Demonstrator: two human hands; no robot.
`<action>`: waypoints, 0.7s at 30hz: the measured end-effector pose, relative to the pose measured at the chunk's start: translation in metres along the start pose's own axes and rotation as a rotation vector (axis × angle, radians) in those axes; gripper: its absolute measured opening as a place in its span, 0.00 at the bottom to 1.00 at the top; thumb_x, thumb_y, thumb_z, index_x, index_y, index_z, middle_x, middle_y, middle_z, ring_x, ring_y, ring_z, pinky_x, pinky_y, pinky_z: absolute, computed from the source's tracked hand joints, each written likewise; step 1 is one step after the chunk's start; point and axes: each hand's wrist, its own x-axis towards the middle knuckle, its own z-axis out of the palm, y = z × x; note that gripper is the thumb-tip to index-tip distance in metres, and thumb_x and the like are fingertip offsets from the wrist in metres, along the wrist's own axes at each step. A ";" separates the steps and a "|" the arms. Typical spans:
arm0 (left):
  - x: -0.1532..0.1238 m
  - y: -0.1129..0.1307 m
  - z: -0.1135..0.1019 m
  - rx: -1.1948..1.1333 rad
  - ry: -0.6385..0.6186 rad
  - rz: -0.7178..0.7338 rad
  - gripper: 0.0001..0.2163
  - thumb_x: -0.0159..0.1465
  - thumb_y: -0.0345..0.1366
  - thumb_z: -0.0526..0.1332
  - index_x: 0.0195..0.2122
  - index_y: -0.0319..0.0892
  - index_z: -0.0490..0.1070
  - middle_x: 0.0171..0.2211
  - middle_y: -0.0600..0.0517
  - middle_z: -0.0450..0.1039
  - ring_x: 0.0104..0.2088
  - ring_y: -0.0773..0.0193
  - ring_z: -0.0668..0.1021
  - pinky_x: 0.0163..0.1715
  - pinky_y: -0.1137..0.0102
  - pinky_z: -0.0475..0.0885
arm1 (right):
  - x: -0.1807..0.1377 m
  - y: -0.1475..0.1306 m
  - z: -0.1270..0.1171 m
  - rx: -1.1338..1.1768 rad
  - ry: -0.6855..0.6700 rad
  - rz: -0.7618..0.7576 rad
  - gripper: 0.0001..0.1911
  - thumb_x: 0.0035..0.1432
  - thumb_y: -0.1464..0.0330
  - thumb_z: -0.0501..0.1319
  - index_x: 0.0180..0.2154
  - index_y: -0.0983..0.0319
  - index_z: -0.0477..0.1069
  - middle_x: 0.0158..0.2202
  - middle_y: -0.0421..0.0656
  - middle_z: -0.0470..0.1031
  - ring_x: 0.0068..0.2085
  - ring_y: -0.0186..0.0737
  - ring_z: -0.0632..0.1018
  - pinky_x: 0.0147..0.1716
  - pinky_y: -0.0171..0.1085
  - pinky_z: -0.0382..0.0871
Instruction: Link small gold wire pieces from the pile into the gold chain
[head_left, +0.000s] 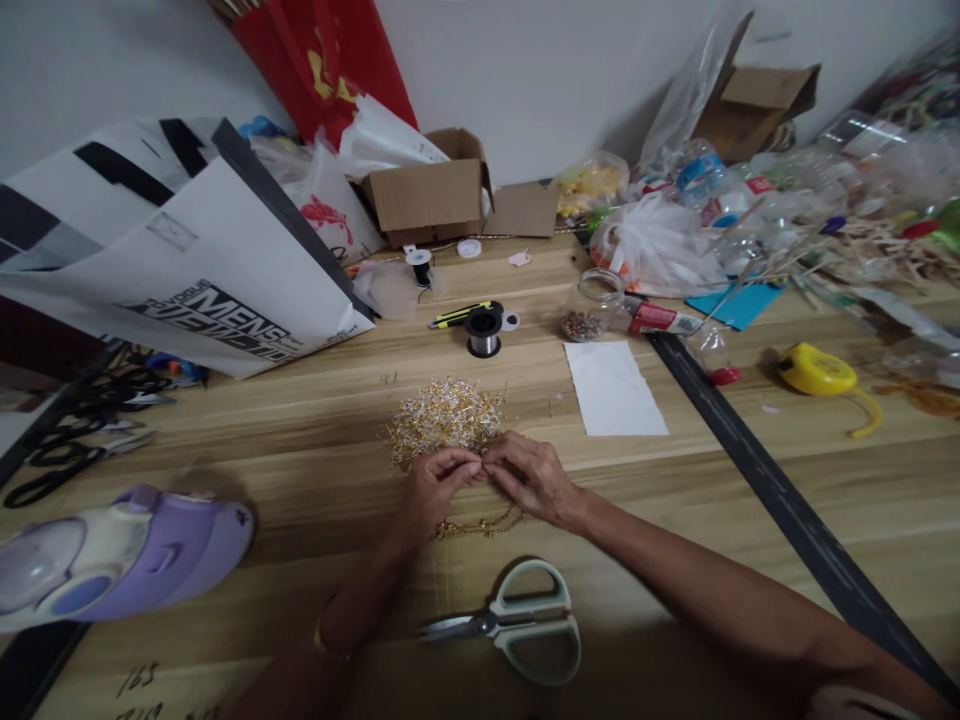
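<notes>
Toward the middle of the wooden desk [330,420], well in from its far edge, a loose pile [446,412] of tiny gold and silver pieces is lying. On its near side, the left hand [439,482] and the right hand [536,475] are meeting, the thumb and fingers of each pinching together; what they are grasping is too small to tell. A gold chain [469,527] is lying just below them, partly hidden. Nearer the front edge, scissors [491,623] are resting untouched, blades pointing left. Beyond the pile, toward the far edge, a wire spool [484,342] is standing. Fine fingertip work seems to be the step in hand; the next move is probably calling for a steady, close pinch.
</notes>
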 end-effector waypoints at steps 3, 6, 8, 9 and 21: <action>0.001 0.001 0.000 -0.009 0.001 -0.012 0.10 0.51 0.41 0.67 0.27 0.38 0.74 0.22 0.52 0.76 0.25 0.64 0.78 0.30 0.70 0.75 | 0.000 0.000 0.000 -0.001 0.015 -0.001 0.04 0.63 0.70 0.55 0.37 0.61 0.68 0.32 0.44 0.73 0.33 0.37 0.74 0.33 0.34 0.68; 0.002 0.001 -0.001 -0.023 0.004 -0.019 0.11 0.51 0.41 0.67 0.26 0.38 0.74 0.21 0.52 0.76 0.24 0.65 0.78 0.29 0.71 0.75 | 0.001 -0.001 0.000 0.000 0.052 -0.007 0.04 0.63 0.69 0.55 0.38 0.61 0.68 0.33 0.45 0.73 0.33 0.37 0.74 0.33 0.35 0.68; 0.001 0.000 -0.001 -0.028 0.001 -0.022 0.10 0.51 0.41 0.67 0.26 0.38 0.74 0.22 0.52 0.76 0.24 0.65 0.78 0.30 0.70 0.75 | 0.001 -0.002 -0.001 0.005 0.058 -0.013 0.04 0.63 0.70 0.55 0.38 0.61 0.68 0.33 0.45 0.73 0.34 0.38 0.74 0.34 0.35 0.68; 0.001 0.000 -0.001 -0.031 0.000 -0.021 0.10 0.51 0.41 0.67 0.26 0.38 0.74 0.22 0.51 0.76 0.25 0.64 0.78 0.30 0.70 0.75 | 0.001 -0.002 -0.002 0.007 0.053 -0.017 0.05 0.64 0.70 0.54 0.39 0.61 0.68 0.33 0.45 0.73 0.34 0.38 0.74 0.34 0.35 0.68; 0.001 0.002 0.000 -0.027 0.008 -0.015 0.10 0.51 0.41 0.67 0.27 0.38 0.74 0.22 0.51 0.77 0.25 0.64 0.78 0.30 0.70 0.75 | -0.001 0.000 -0.002 -0.007 -0.008 -0.006 0.06 0.64 0.71 0.52 0.38 0.61 0.68 0.34 0.45 0.73 0.36 0.38 0.74 0.35 0.36 0.69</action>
